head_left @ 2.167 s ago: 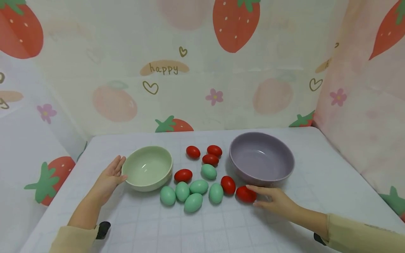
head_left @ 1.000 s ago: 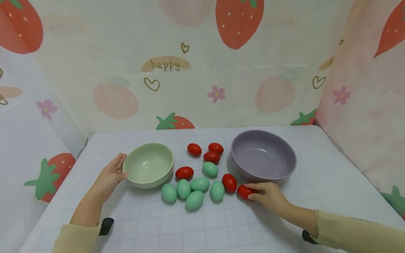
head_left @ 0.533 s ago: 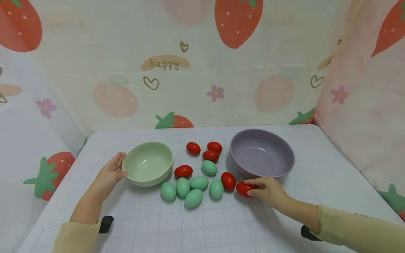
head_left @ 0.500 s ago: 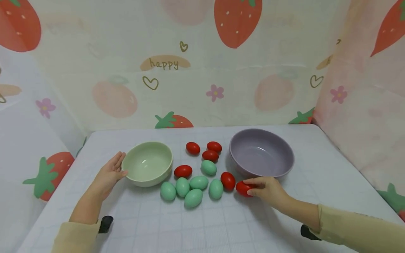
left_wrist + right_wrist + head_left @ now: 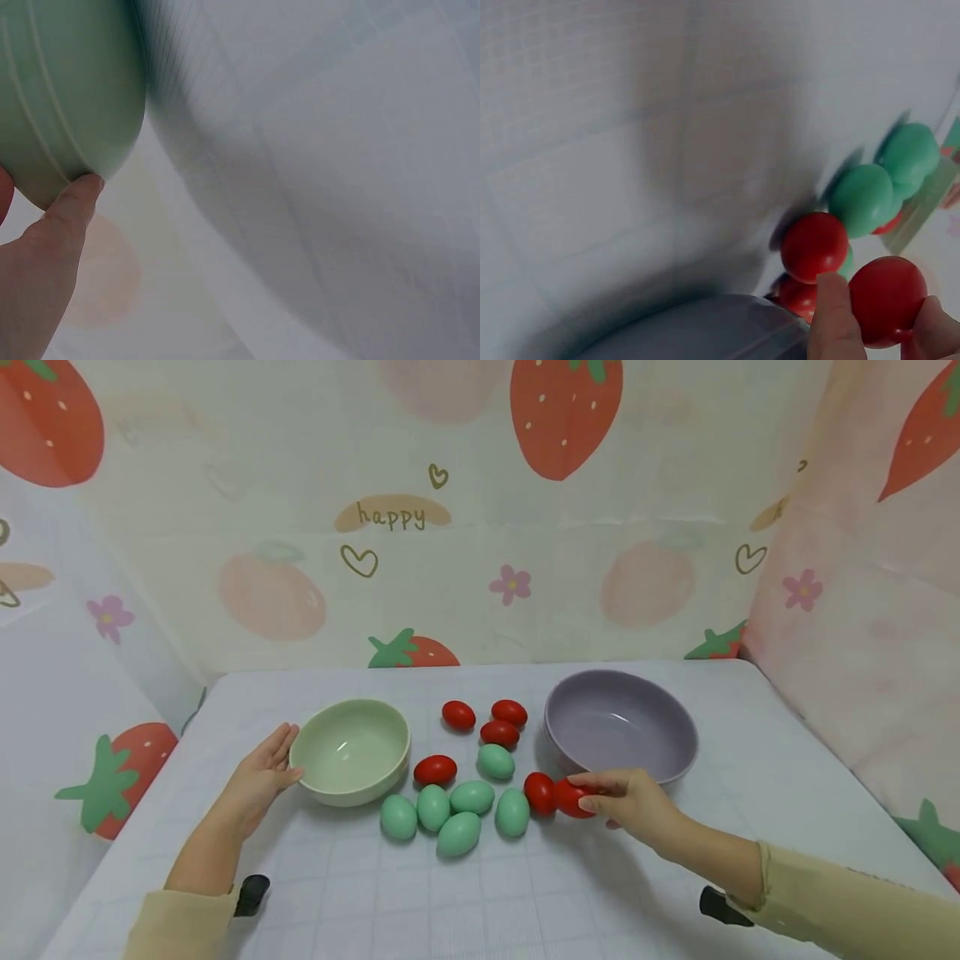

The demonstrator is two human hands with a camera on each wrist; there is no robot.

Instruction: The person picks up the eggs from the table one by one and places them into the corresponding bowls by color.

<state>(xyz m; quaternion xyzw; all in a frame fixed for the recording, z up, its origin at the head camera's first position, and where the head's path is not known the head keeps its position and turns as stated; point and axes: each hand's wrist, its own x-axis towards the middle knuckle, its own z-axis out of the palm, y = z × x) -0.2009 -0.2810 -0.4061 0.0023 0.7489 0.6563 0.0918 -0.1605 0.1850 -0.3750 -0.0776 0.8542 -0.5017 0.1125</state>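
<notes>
In the head view my left hand (image 5: 258, 781) rests against the outer left side of the light green bowl (image 5: 390, 777), fingers straight. One of its fingertips touches the bowl's outer wall low down in the left wrist view. My right hand (image 5: 645, 810) pinches a red egg (image 5: 572, 797) between thumb and fingers, just in front of the purple bowl (image 5: 618, 727). A shadow lies on the cloth below this hand, and the egg appears raised. Another red egg (image 5: 540, 793) lies directly to its left. Both bowls have nothing inside that I can see.
Between the bowls lie several green eggs (image 5: 459, 835) and more red eggs (image 5: 435, 770). A white checked cloth (image 5: 420, 910) covers the table. Printed fabric walls (image 5: 465, 552) with strawberries stand at the back and sides.
My right hand has closed its fingers on the red egg and lifted it slightly, up and to the left. The left hand stays against the green bowl.
</notes>
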